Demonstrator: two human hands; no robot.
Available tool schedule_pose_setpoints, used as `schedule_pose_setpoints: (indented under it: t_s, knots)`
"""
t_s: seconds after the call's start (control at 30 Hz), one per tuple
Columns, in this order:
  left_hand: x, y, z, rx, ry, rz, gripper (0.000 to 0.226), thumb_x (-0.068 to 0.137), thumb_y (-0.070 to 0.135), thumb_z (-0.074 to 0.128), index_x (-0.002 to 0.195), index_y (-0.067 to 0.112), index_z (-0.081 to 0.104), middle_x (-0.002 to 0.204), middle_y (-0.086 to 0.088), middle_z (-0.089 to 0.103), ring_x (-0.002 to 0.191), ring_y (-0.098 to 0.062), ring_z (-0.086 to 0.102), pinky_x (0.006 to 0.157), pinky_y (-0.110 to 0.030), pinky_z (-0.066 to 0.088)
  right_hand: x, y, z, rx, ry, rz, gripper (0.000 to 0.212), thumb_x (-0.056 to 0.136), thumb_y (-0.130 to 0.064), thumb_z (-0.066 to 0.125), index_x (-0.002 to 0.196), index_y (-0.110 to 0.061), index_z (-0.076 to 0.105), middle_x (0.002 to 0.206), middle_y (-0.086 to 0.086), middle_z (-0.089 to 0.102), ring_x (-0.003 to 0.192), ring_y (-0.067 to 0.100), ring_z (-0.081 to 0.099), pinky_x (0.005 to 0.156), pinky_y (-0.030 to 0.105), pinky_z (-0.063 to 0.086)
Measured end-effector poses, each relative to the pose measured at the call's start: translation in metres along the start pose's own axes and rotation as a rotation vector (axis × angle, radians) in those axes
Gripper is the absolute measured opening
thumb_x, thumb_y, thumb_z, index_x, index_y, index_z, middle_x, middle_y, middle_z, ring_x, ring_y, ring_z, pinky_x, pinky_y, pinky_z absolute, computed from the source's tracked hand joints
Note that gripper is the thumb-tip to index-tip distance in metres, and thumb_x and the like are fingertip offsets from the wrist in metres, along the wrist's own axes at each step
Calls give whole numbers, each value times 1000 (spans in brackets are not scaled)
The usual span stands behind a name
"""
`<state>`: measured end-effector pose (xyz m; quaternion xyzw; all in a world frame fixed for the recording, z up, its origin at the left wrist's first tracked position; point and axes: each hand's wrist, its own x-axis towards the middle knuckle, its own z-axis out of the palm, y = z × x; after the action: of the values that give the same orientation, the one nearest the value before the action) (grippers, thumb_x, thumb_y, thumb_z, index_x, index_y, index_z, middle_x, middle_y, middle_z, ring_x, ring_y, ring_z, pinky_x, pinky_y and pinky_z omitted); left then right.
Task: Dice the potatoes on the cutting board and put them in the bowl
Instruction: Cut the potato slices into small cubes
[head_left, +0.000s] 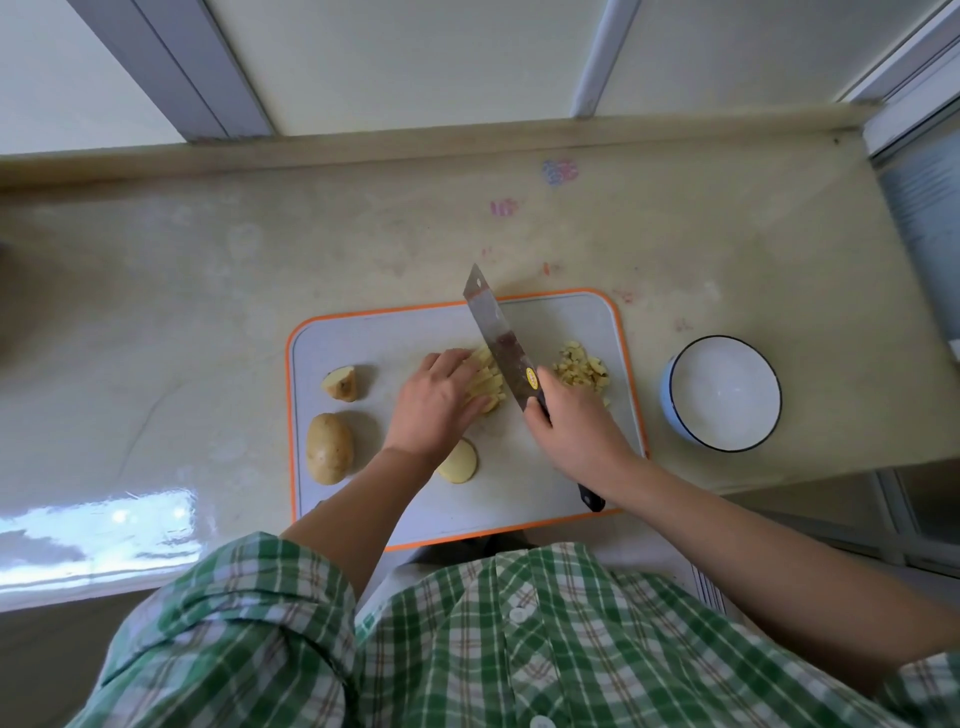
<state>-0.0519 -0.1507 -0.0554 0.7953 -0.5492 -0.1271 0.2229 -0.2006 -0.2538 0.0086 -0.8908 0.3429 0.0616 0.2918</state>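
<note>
Our left hand (436, 400) curls over a bundle of pale yellow potato strips (485, 379) on the grey, orange-rimmed plastic cutting board (363, 338), holding them down. Our right hand (571, 421) grips the black handle of a broad steel cleaver (498, 343), whose blade is just beside the strips. A heap of small potato dice (579, 371) lies on the board's right side. The white, blue-walled bowl (670, 387) stands on the counter near the board's right edge.

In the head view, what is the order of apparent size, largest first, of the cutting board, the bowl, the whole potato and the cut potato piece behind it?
1. cutting board
2. bowl
3. whole potato
4. cut potato piece
No two look alike in size.
</note>
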Motion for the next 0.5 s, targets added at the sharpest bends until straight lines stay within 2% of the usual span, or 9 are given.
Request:
schedule_pose_setpoints:
  t_s: [0.07, 0.17, 0.33, 0.5]
  knots:
    - [2, 0, 1, 10, -4, -16, 43, 72, 20, 81, 110, 4, 67, 107, -11, 66, 90, -33, 61, 76, -38, 55, -1, -3, 4, -3, 3, -20, 15, 96, -17, 43, 83, -14, 34, 56, 4, 39, 49, 23, 40, 49, 38, 30]
    - [6, 2, 3, 16, -21, -42, 40, 75, 21, 79, 109, 3, 68, 105, -12, 65, 89, -34, 59, 76, -39, 55, -1, -6, 9, -13, 12, -7, 15, 96, -17, 43, 84, -13, 35, 55, 2, 37, 51, 26, 39, 50, 36, 28]
    - [18, 8, 3, 6, -60, -121, 43, 86, 26, 69, 122, 5, 60, 114, -17, 52, 101, -34, 48, 87, -41, 45, 5, 5, 6, -47, 65, 59, 12, 98, -19, 41, 88, -14, 36, 56, 1, 40, 47, 19, 37, 44, 35, 25]
    - [22, 4, 1, 5, -131, -83, 36, 87, 23, 66, 121, 9, 62, 117, -12, 51, 106, -32, 46, 91, -39, 41, 7, 14, 6, -85, 58, 75, 13, 97, -20, 42, 86, -14, 37, 55, 2, 41, 48, 23, 40, 46, 34, 29]
